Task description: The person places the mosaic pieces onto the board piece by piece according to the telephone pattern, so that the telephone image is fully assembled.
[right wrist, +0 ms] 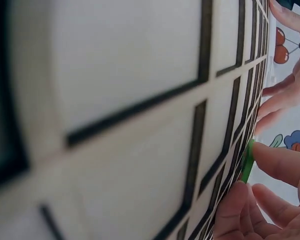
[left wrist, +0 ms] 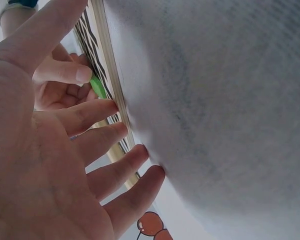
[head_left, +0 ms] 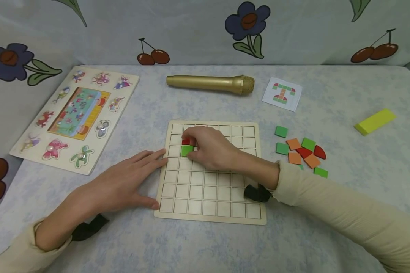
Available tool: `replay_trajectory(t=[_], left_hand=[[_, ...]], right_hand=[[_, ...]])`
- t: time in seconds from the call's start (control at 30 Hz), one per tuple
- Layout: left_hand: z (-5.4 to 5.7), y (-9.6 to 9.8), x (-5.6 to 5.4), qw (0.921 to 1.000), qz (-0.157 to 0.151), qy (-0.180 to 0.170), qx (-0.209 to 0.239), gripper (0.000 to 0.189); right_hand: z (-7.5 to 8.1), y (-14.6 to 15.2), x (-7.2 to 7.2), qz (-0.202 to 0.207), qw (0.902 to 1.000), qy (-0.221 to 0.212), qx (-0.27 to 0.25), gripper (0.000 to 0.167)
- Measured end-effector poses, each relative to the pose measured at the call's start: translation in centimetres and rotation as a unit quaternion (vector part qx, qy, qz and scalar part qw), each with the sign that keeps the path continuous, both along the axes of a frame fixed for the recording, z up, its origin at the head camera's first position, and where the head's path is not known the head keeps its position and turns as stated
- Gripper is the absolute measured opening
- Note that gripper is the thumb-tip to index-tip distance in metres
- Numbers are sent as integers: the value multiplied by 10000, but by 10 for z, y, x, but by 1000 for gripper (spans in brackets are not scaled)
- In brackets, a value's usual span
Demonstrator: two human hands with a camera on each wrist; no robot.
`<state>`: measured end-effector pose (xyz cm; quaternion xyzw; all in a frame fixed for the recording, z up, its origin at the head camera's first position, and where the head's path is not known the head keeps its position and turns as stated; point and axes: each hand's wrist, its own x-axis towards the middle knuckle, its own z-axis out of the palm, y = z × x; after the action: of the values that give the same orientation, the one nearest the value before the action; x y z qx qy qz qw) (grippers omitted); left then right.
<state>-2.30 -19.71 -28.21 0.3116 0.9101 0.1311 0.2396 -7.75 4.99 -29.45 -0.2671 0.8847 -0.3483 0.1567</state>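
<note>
My right hand is over the upper left of a wooden grid board. Its thumb and curled fingers hold a green square tile by the edges, low in the grid. Directly above that tile on the board lies a red piece, partly covered by the fingers. Other cells under the hand are hidden. My left hand is spread at the board's left side, with fingertips and thumb against its edge. In the left wrist view, the left fingers are extended along the board's side.
Right of the board are loose green, orange and red pieces. Behind them lies a pattern card. A gold microphone lies behind the board, a picture puzzle at the left, and a yellow block far right.
</note>
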Motion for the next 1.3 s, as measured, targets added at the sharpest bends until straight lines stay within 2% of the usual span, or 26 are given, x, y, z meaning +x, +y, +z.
replay_trajectory(t=[0.9, 1.1, 1.3], left_hand=[[0, 0, 0, 10000, -53, 72, -3, 101], [1, 0, 0, 10000, -76, 57, 18, 101], [1, 1, 0, 9999, -85, 61, -27, 102]], right_hand=[[2, 6, 2, 237, 9997, -33, 98, 30], [4, 7, 0, 242, 9997, 69, 66, 25], [5, 5, 0, 215, 9989, 37, 424, 28]])
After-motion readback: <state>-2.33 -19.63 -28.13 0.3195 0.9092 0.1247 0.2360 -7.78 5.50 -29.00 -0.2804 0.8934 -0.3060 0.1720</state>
